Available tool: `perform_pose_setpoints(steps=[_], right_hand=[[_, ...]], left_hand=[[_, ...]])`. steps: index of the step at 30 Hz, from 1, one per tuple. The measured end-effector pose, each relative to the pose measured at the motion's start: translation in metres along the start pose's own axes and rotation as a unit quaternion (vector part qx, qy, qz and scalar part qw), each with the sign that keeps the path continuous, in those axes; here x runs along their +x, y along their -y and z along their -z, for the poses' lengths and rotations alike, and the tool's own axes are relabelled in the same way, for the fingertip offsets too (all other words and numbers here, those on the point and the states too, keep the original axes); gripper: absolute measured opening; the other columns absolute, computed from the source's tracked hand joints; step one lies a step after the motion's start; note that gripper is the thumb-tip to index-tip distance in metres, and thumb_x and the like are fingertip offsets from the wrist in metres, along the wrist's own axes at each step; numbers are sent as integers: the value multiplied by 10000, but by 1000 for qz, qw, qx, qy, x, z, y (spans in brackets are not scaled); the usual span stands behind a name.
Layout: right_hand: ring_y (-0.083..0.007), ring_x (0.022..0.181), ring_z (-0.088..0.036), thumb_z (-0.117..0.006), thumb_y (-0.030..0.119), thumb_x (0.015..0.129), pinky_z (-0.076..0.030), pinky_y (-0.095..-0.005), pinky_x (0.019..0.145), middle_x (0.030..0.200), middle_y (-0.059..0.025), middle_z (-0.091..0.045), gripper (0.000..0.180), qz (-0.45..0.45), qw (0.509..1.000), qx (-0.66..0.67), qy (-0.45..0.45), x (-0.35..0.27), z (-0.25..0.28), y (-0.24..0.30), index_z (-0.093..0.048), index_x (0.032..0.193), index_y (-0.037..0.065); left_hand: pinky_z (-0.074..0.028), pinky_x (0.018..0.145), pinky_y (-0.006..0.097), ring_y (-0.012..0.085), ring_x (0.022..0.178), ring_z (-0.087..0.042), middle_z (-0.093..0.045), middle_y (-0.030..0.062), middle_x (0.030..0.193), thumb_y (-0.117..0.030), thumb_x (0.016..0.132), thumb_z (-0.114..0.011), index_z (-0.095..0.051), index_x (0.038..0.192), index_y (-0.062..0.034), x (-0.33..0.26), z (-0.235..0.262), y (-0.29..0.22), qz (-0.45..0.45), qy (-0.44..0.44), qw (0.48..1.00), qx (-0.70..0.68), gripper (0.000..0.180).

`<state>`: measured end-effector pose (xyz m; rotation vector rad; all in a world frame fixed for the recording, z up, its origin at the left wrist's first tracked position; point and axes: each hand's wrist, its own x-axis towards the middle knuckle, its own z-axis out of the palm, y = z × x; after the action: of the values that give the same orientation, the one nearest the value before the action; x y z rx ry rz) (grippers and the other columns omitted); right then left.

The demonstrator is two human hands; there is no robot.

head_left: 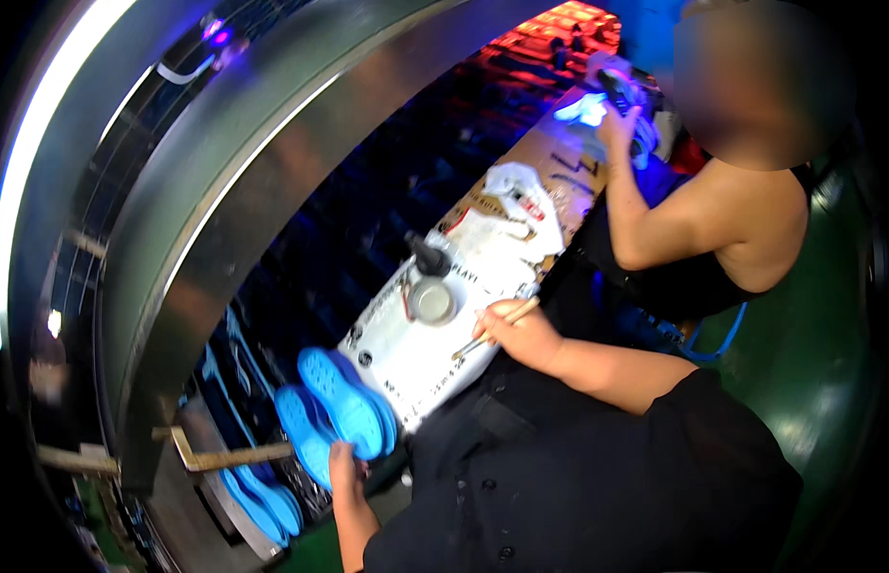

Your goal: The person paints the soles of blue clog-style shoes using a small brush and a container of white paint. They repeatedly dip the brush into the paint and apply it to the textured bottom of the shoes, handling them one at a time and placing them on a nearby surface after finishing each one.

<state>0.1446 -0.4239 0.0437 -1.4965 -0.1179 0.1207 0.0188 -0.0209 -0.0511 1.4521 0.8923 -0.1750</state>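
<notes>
My left hand (346, 470) grips a pair of bright blue shoe soles (337, 413) at the near end of the workbench. Resting on the white sheet covering the bench (420, 368), my right hand (514, 330) holds a thin wooden-handled brush (497, 325). The brush tip points toward a small round tin of pale glue (432, 300). A dark bottle (426, 255) stands just behind the tin.
More blue soles (258, 492) lie on a dark conveyor rack under a curved metal hood (224, 191). A wooden stick (229, 458) crosses the rack. A second person (712, 229) sits at the far end, hands on a pale object (597, 107).
</notes>
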Motion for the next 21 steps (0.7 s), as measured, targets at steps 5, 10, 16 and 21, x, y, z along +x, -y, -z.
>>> perform_pose_setpoints(steps=[5, 10, 16, 21], right_hand=[[-87, 603, -544, -535, 229, 943, -442, -237, 573, 668, -43, -619, 320, 20, 999, -36, -4, 3, -4, -9, -667, 759, 3], [-106, 638, -528, -473, 260, 970, -428, -237, 620, 687, -60, -600, 385, 52, 997, -51, 30, 5, -19, 12, -647, 766, -16], [-129, 637, -564, -516, 199, 936, -455, -260, 658, 648, -64, -605, 325, 172, 973, -89, 121, 7, -37, 54, -647, 718, -4], [-218, 636, -571, -587, 122, 843, -408, -333, 715, 616, -69, -605, 214, 321, 917, -178, 156, 7, -55, 55, -643, 650, 47]], left_hand=[[-344, 408, 266, 149, 359, -404, -520, 43, 559, -248, 815, -606, -495, 877, -103, -8, -14, -30, 42, 191, 942, -273, 193], [-483, 553, 274, 159, 792, -593, -590, 83, 1019, -210, 857, -582, -431, 1218, -30, -82, -78, -72, -189, 93, 952, -222, 431], [-520, 637, 293, 174, 776, -597, -567, 136, 1017, -59, 821, -592, -373, 1228, 27, -95, -112, -84, -297, 48, 953, -38, 470], [-491, 783, 307, 178, 857, -597, -591, 130, 1005, -60, 813, -595, -448, 1165, 47, -98, -128, -89, -346, 32, 938, -12, 396]])
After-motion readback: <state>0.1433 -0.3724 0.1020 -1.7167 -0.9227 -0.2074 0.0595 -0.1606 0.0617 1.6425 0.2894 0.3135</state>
